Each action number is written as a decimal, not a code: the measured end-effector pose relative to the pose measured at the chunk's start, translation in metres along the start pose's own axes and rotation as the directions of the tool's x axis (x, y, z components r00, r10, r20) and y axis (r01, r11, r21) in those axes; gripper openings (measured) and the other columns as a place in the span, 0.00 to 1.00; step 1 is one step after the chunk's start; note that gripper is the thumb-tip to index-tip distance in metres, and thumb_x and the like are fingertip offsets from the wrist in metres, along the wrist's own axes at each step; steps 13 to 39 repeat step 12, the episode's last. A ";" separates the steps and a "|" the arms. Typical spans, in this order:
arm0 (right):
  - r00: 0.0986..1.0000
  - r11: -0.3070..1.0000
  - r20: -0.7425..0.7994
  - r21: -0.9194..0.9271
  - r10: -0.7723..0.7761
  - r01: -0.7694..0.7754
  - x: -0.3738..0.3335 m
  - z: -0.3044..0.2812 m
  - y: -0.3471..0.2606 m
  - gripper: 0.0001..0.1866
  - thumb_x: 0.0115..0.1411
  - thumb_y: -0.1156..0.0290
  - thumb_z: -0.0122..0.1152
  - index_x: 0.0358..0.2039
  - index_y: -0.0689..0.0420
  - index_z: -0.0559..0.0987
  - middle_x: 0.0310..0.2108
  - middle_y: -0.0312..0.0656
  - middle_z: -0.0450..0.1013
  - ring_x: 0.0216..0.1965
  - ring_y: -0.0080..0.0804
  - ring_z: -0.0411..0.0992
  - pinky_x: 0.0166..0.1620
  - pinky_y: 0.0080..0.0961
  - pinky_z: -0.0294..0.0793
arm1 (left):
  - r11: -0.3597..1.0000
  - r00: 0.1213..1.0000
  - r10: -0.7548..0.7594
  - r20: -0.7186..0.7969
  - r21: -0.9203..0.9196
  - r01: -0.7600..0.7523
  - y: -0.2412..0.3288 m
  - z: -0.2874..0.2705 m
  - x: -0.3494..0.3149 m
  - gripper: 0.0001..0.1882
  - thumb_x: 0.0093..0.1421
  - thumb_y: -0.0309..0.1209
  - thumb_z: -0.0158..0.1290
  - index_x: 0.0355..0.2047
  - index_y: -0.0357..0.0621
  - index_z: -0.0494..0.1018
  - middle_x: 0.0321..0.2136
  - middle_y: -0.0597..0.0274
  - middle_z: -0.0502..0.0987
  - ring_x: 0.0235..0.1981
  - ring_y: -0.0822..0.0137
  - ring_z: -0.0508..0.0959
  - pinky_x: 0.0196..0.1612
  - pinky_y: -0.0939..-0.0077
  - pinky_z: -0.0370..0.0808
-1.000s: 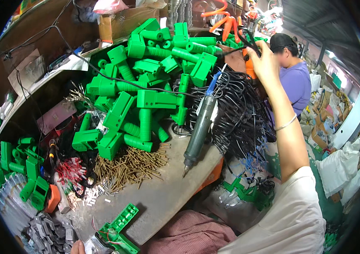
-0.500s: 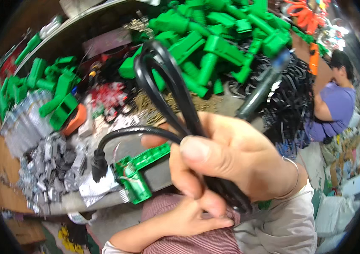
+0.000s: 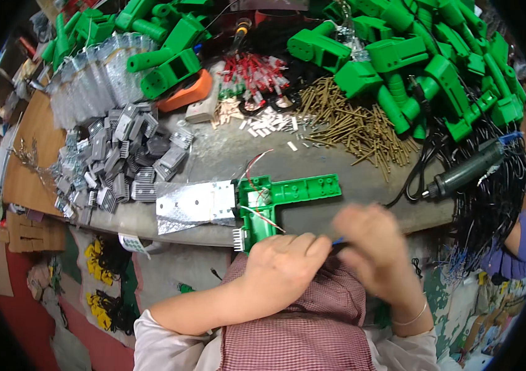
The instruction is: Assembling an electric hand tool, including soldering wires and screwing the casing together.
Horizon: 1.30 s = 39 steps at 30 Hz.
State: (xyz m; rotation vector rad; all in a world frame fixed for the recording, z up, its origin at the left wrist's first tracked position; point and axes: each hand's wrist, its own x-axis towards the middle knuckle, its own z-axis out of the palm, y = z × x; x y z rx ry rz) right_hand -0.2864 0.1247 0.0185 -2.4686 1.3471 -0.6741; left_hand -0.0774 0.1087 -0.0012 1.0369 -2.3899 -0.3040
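My left hand (image 3: 284, 266) is closed at the table's front edge, over my checked apron, and what its fingers hold is hidden. My right hand (image 3: 374, 250) is just right of it, blurred by motion, so its grip is unclear. A small bit of blue (image 3: 338, 241) shows between the two hands. Just beyond my left hand lies an open green plastic housing half (image 3: 303, 190), L-shaped, with thin red and white wires (image 3: 266, 217) inside. Against its left side is a flat metal plate (image 3: 195, 203) on clear plastic film. A grey comb-like piece (image 3: 238, 239) sits at the housing's lower end.
Grey finned parts (image 3: 121, 148) are heaped left, beside clear plastic sleeves (image 3: 99, 74). Brass screws (image 3: 362, 127), red-and-clear parts (image 3: 254, 77) and green housings (image 3: 399, 55) lie behind. At right, an electric screwdriver (image 3: 470, 170) rests by bundled black cords (image 3: 492, 204). A person in purple (image 3: 522, 247) sits far right.
My right hand has come down from close to the camera, where it held a looped black cord, to beside my left hand. The view has shifted, showing more of the table's left side.
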 end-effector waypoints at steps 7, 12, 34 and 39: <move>0.988 0.949 0.150 0.306 0.038 -0.083 0.014 -0.004 -0.011 0.10 0.54 0.73 0.66 0.37 0.56 0.79 0.27 0.43 0.71 0.27 0.42 0.74 0.30 0.32 0.73 | 0.991 0.989 0.122 0.088 -0.068 -0.116 -0.015 -0.036 0.000 0.09 0.47 0.29 0.62 0.28 0.44 0.73 0.21 0.63 0.67 0.23 0.63 0.74 0.24 0.69 0.70; 0.989 0.788 0.147 0.611 -0.019 -0.076 0.031 0.002 0.006 0.08 0.58 0.69 0.64 0.38 0.54 0.78 0.32 0.43 0.76 0.28 0.35 0.77 0.30 0.30 0.75 | 0.974 0.968 0.193 0.161 -0.150 -0.169 -0.042 -0.072 0.014 0.12 0.49 0.36 0.63 0.31 0.47 0.75 0.25 0.64 0.70 0.27 0.63 0.76 0.30 0.69 0.74; 0.989 0.788 0.147 0.611 -0.019 -0.076 0.031 0.002 0.006 0.08 0.58 0.69 0.64 0.38 0.54 0.78 0.32 0.43 0.76 0.28 0.35 0.77 0.30 0.30 0.75 | 0.974 0.968 0.193 0.161 -0.150 -0.169 -0.042 -0.072 0.014 0.12 0.49 0.36 0.63 0.31 0.47 0.75 0.25 0.64 0.70 0.27 0.63 0.76 0.30 0.69 0.74; 0.989 0.788 0.147 0.611 -0.019 -0.076 0.031 0.002 0.006 0.08 0.58 0.69 0.64 0.38 0.54 0.78 0.32 0.43 0.76 0.28 0.35 0.77 0.30 0.30 0.75 | 0.974 0.968 0.193 0.161 -0.150 -0.169 -0.042 -0.072 0.014 0.12 0.49 0.36 0.63 0.31 0.47 0.75 0.25 0.64 0.70 0.27 0.63 0.76 0.30 0.69 0.74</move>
